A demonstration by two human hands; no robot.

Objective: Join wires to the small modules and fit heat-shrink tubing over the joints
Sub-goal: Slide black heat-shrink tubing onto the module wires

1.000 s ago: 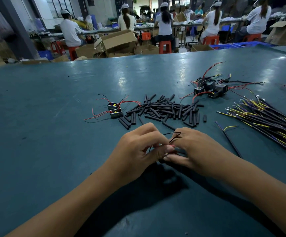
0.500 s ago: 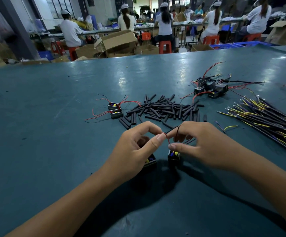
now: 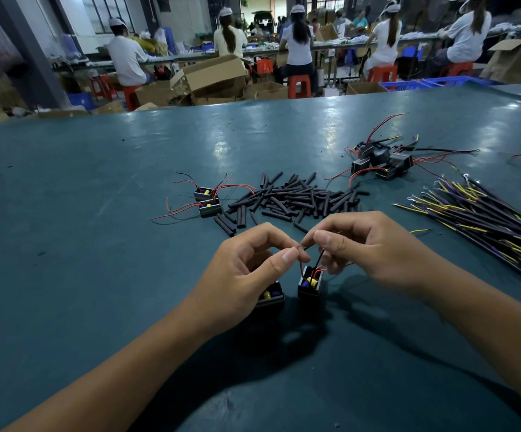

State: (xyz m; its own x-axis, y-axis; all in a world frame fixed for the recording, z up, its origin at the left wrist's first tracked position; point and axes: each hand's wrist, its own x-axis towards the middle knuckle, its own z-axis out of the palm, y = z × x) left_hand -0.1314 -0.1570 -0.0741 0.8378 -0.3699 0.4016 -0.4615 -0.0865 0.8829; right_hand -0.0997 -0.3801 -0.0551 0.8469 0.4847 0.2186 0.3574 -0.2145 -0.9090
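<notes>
My left hand (image 3: 246, 272) pinches the bare end of a thin red wire between thumb and forefinger. My right hand (image 3: 368, 247) pinches a thin black wire right beside it, fingertips almost touching. Both wires run down to a small black module (image 3: 309, 285) with yellow and blue parts, standing just below the fingertips. A second module (image 3: 270, 296) lies partly hidden under my left hand. A heap of black heat-shrink tubes (image 3: 293, 199) lies beyond the hands.
Two wired modules (image 3: 207, 201) lie left of the tubes. A cluster of black modules (image 3: 384, 162) with red leads sits at the back right. A bundle of yellow, purple and black wires (image 3: 487, 219) lies at the right. People work at benches behind the green table (image 3: 97, 213).
Both hands lifted off the table and spread slightly, drawing the wires up; the two modules, hidden under the hands a second ago, now show below the fingertips.
</notes>
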